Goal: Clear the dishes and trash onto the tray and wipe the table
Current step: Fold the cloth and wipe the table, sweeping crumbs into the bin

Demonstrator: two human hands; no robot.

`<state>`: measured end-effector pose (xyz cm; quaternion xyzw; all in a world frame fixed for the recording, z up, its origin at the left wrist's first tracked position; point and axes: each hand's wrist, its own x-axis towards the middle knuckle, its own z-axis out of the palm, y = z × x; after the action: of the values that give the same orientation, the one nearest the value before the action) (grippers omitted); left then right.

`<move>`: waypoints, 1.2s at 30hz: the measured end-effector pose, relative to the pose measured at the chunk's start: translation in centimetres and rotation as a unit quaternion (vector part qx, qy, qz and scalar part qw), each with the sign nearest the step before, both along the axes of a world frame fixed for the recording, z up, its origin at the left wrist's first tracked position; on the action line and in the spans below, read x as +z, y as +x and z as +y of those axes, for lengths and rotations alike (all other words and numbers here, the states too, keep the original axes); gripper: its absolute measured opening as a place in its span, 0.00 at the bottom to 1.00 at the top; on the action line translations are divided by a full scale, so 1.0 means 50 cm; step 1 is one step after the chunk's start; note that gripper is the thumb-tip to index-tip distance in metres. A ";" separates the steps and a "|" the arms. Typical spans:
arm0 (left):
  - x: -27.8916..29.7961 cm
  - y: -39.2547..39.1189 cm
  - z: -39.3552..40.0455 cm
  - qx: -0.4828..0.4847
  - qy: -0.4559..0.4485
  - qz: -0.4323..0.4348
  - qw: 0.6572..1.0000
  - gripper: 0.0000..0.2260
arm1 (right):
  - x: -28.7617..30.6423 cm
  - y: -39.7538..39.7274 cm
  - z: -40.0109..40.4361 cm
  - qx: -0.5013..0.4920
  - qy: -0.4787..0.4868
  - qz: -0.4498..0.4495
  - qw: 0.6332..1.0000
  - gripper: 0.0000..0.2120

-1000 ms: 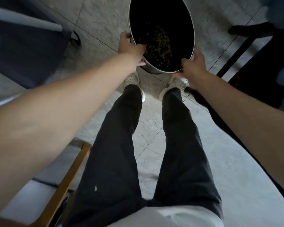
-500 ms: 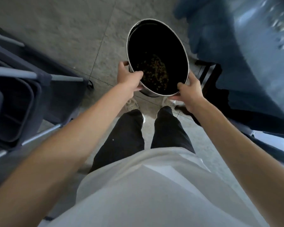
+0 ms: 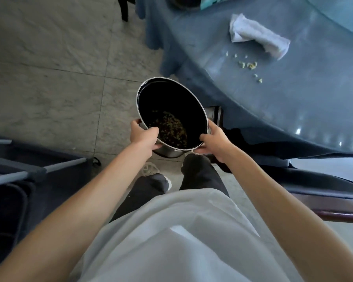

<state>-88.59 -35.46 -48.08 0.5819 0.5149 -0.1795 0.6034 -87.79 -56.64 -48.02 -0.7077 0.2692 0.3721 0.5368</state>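
From your head camera, both your arms reach forward and down: your left hand (image 3: 144, 137) curls its fingers (image 3: 151, 131) over the near rim of one metal bucket (image 3: 172, 117), and your right hand (image 3: 215, 139) grips the opposite rim, holding it above the floor (image 3: 49, 78) beside the table (image 3: 273, 98). Food scraps (image 3: 171, 127) lie inside. On the table sit one folded white cloth (image 3: 257, 35) and scattered crumbs (image 3: 249, 65).

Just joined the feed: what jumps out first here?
A dark bucket at the centre, held over the floor by the left hand and right hand, with scraps inside. At upper right, a white cloth and crumbs lie on the blue table.
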 end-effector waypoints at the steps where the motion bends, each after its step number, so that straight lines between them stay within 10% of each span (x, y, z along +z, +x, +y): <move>1: -0.002 0.008 -0.009 -0.008 0.006 0.007 1.000 0.22 | 0.001 0.008 -0.012 0.012 0.000 0.019 1.000 0.31; 7: -0.027 0.062 -0.068 -0.013 0.033 0.045 0.998 0.21 | 0.045 0.156 -0.108 0.250 -0.187 -0.046 0.949 0.14; 14: -0.048 0.105 -0.146 0.001 0.035 0.074 0.997 0.23 | 0.094 0.482 -0.271 0.196 -0.297 -0.384 0.852 0.16; 21: -0.050 0.139 -0.198 0.019 0.047 0.078 0.996 0.26 | 0.022 0.604 -0.372 0.406 -0.292 -0.376 0.780 0.23; 36: -0.039 0.182 -0.259 0.021 0.044 0.077 0.996 0.25 | -0.013 0.445 -0.296 0.399 -0.296 -0.438 0.750 0.22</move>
<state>-79.49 -48.39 -50.05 0.5818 0.5792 -0.1883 0.5391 -65.53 -71.46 -48.67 -0.9596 -0.2051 0.1035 0.1626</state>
